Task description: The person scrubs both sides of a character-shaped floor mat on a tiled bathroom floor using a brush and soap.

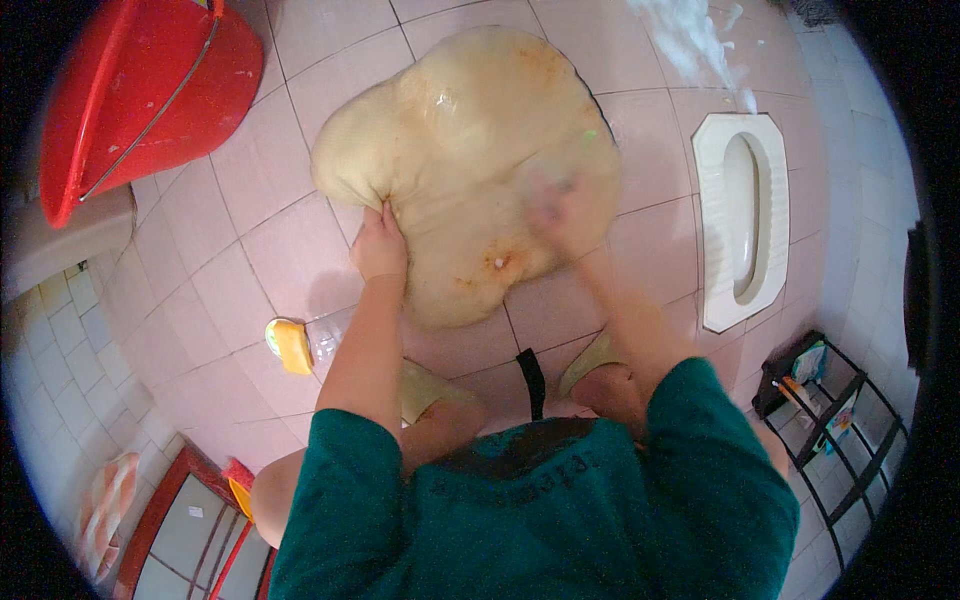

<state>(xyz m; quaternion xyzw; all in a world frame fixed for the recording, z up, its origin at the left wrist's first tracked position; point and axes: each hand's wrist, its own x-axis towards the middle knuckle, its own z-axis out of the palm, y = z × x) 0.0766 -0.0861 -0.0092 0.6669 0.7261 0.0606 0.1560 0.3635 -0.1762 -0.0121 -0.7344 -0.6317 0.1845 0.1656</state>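
A large pale-yellow cushion [470, 130] with a lobed outline lies on the tiled floor in front of me. It looks wet and puffy, with rusty-orange stains near its lower edge and upper right, and a dark trim along its right side. My left hand [380, 248] is closed on the cushion's lower left edge, bunching the fabric into creases. Over the cushion's right half, my right hand [553, 208] is smeared by motion. Its fingers do not show clearly, and whether it holds anything is hidden by the blur.
A red bucket [190, 90] with a wire handle stands at the upper left. Yellow soap [293, 347] rests on a small dish near my left forearm. White foam [690, 40] lies at the far right, beyond a squat toilet [712, 240]. A black rack [835, 425] stands at the lower right.
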